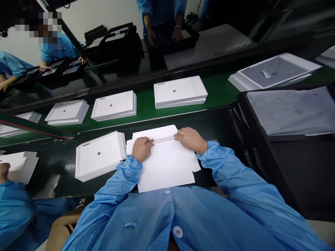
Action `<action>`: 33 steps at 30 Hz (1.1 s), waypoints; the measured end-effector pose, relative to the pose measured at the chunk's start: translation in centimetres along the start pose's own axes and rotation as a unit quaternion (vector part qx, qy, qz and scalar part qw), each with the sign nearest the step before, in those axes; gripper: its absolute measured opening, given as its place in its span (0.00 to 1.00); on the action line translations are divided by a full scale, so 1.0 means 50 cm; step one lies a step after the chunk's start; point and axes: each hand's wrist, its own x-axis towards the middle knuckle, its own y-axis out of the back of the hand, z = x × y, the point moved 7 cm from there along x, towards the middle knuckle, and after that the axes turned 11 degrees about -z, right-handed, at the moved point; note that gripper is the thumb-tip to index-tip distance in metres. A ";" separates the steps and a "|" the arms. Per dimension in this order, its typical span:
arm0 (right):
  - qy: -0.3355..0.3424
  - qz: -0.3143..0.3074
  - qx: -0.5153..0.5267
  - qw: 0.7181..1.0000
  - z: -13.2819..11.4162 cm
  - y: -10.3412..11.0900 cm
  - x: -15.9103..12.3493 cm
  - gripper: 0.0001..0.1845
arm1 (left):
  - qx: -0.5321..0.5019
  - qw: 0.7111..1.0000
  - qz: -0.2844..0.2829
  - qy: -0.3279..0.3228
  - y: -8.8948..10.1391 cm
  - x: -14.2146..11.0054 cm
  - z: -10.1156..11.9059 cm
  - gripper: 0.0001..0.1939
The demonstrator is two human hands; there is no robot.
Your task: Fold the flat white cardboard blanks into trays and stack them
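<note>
A flat white cardboard sheet [164,164] lies on the dark worktop right in front of me. Both hands rest on its far part, along a raised fold line. My left hand [141,148] is curled, fingers pressed down on the left end of the fold. My right hand [190,138] is curled over the right end, pressing the same crease. A folded white box tray [99,158] with a round hole lies just left of the sheet.
Several white box trays [180,91] ride a green conveyor belt [220,92] beyond the worktop. A black bin with grey sheets [290,111] stands at the right. Other people in blue coats handle black trays [121,42] across the belt; a neighbour's hand [4,172] shows at far left.
</note>
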 end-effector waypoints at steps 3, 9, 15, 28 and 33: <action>-0.007 0.010 -0.001 1.000 -0.003 -0.008 0.002 0.15 | 0.020 0.999 -0.024 -0.014 0.007 0.014 0.006 0.16; 0.010 0.017 -0.021 1.000 -0.017 -0.011 0.008 0.16 | 0.043 0.995 -0.040 -0.077 0.003 0.064 0.071 0.18; -0.019 0.055 -0.028 0.998 -0.017 -0.006 -0.012 0.20 | 0.049 0.997 -0.001 -0.057 -0.020 0.086 0.102 0.19; -0.001 0.017 -0.005 1.000 -0.017 -0.013 -0.005 0.22 | 0.035 0.997 0.014 -0.065 -0.029 0.081 0.099 0.19; -0.004 0.032 0.000 0.999 -0.021 -0.010 -0.008 0.21 | 0.022 0.996 0.021 -0.080 -0.033 0.083 0.106 0.18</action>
